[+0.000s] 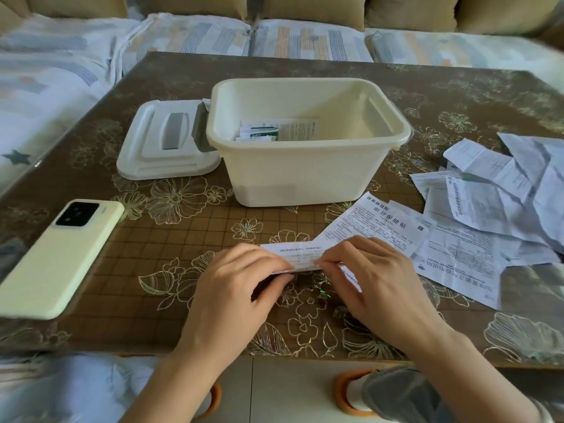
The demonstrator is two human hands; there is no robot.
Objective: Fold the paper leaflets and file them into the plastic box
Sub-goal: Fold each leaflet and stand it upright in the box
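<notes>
Brown table cover [183, 254] printed with gold flowers fills the view, and behind it runs a sofa [305, 41] with tan back cushions and pale striped seat covers. 1 cream plastic box [305, 172] stands open at the middle of the table. Its 1 lid [146, 148] lies flat just beside its left wall, grey handle up. On the floor of the box sits a small cluster of folded leaflets [268, 131], white with green print; their number cannot be told. 1 pale yellow-green phone [61, 257] lies back up at the left, camera lenses showing. At the right spreads a loose pile of unfolded leaflets [488, 193]: creased white sheets of small black print, too overlapped to count, the nearest one headed in large Chinese characters. 2 bare hands are near the table's front edge. The left hand [235, 285] and right hand [375, 276] both pinch 1 narrow leaflet strip [302, 257], white with fine print, held crosswise between the box and the near edge, fingers curled, fingertips almost meeting at its middle
</notes>
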